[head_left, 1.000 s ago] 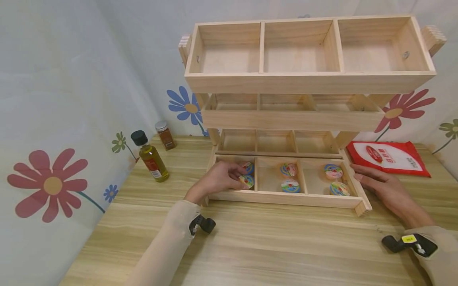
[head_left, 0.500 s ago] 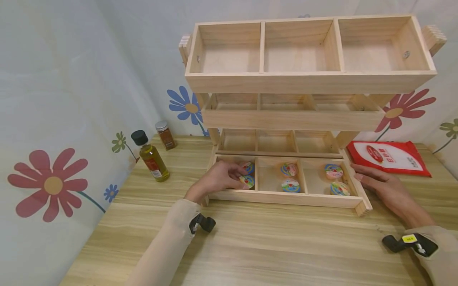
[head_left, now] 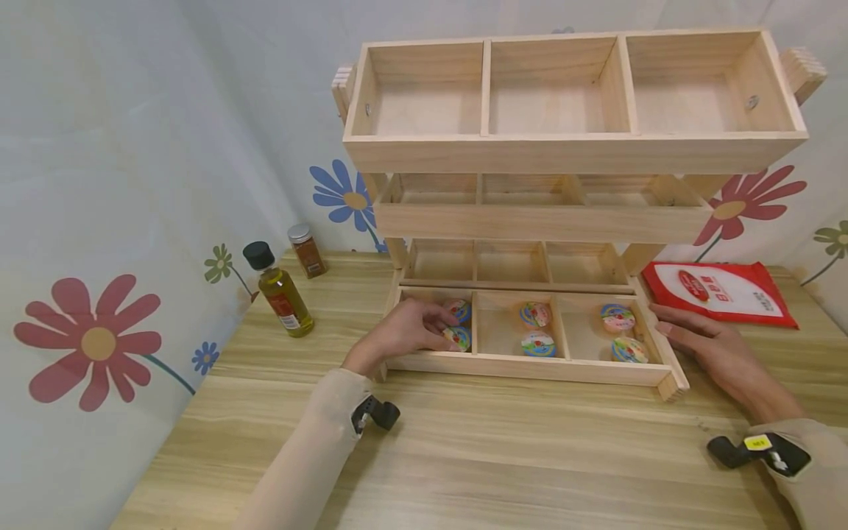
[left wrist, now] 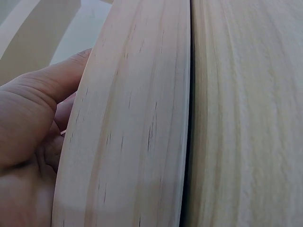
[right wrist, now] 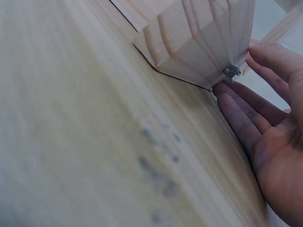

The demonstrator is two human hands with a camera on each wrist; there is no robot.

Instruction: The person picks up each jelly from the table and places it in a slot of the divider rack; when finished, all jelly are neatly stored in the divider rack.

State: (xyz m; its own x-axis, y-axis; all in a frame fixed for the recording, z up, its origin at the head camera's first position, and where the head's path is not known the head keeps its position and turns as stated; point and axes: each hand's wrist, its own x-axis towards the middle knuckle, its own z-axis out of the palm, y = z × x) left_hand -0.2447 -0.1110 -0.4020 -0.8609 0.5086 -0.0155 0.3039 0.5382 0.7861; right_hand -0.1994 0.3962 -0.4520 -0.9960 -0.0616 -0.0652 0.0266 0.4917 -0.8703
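Note:
A wooden tiered rack (head_left: 576,156) stands on the table. Its lowest tray holds small jelly cups with printed lids, two per compartment. My left hand (head_left: 405,329) reaches into the left compartment, thumb and fingers curled about the front jelly cup (head_left: 458,338); the back cup (head_left: 458,311) lies beside the fingers. The front board (left wrist: 123,113) hides the fingertips in the left wrist view. My right hand (head_left: 718,350) lies beside the rack's right end, its fairly straight fingers (right wrist: 239,120) against or close to the wooden foot (right wrist: 199,40).
Other jelly cups sit in the middle (head_left: 538,344) and right (head_left: 629,350) compartments. An oil bottle (head_left: 285,294) and a spice jar (head_left: 307,252) stand at the left. A red and white packet (head_left: 722,293) lies behind my right hand. A flowered curtain hangs behind.

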